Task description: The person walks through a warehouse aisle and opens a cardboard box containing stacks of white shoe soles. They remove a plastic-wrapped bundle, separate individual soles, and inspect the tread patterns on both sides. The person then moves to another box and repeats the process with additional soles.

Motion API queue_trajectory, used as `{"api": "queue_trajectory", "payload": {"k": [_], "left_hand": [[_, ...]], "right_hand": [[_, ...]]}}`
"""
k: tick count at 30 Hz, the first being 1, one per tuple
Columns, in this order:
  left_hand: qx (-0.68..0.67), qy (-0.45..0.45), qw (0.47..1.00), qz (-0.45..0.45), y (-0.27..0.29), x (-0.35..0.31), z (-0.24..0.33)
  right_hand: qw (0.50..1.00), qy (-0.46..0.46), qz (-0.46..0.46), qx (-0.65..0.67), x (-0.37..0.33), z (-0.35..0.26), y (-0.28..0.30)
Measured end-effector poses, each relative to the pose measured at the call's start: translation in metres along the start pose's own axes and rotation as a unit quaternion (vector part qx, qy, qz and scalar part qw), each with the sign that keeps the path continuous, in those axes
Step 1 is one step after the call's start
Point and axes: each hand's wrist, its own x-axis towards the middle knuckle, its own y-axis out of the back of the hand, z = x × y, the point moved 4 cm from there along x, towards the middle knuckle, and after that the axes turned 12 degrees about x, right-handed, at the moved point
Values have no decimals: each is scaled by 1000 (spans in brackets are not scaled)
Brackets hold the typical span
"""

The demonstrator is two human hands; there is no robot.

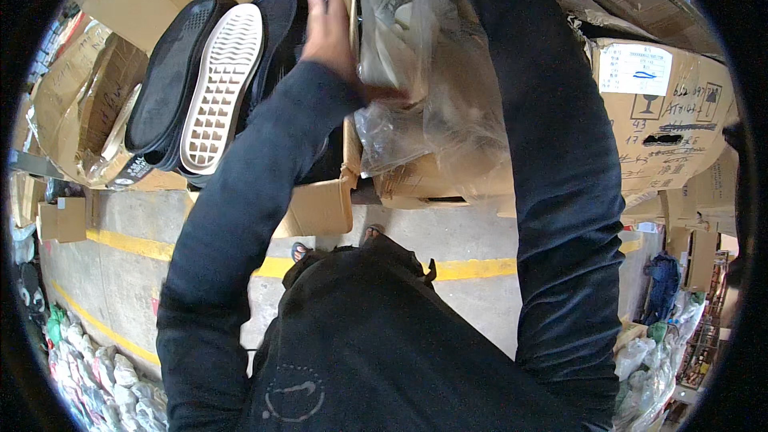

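Observation:
My left hand (330, 32) reaches over the inner side of an open cardboard box (320, 208). It is blurred, with its fingers stretched away from me and the thumb out to the side; I see nothing held in it. To its left, a white shoe sole (224, 84) with a grid tread lies among black shoe soles (170, 76). A crumpled clear plastic bag (464, 104) is just right of my left hand, with pale pieces (394, 56) showing through it. My right arm (552, 112) stretches past the bag, and its hand lies beyond the top edge, out of sight.
A taped cardboard carton (668, 132) with a white label stands at the right. Another worn carton (88, 104) is at the left. Yellow lines (472, 270) cross the concrete floor. Bagged items are piled at the lower left (104, 376) and lower right.

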Motion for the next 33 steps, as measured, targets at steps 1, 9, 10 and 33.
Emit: {"api": "queue_trajectory", "payload": {"k": [1,9,10,33], "left_hand": [[26,19,999,17,-23,21,-4],[174,73,961,-201,-80,147,-66],[46,68,963,-258,-60,156,-82],[407,152,890,-138,409,14,-305]], "right_hand": [[1000,-13,-16,15,1,-3,-16],[901,331,-126,-249,-131,-5,32],[934,234,-110,-246,-157,12,59],[905,87,-255,-328,-231,140,43]]}}
